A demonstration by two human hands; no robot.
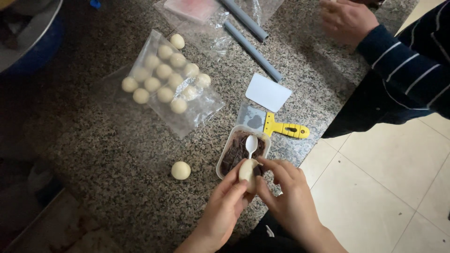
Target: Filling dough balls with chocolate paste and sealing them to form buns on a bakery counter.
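While both hands meet at the near edge of the speckled granite counter (117,154), they pinch one pale piece of dough (247,172) between them. The left hand (224,206) cups it from below and the side, fingers curled against it; the right hand (287,197) closes on it from the other side, thumb and forefinger pressed to its top. Dark filling shows at the dough's open edge.

Just beyond the hands sits a clear plastic tub (224,159) of dark brown paste, with a white plastic spoon (251,144) standing in it, bowl upward. To the left of the tub, apart from it, lies a single dough ball (181,170) on the bare stone.

Farther back, just past the tub, a scraper with a yellow handle (285,129) lies flat, and a white card-shaped scraper (268,92) lies beyond it. To the left, a sheet of clear plastic (197,112) carries a cluster of round dough balls (164,71).

Farther still, two grey pipes (253,49) lie diagonally beside a crumpled clear bag (206,14). At the far right edge, another person's hand (346,19) rests on the counter, its sleeve (408,70) dark with pale stripes.
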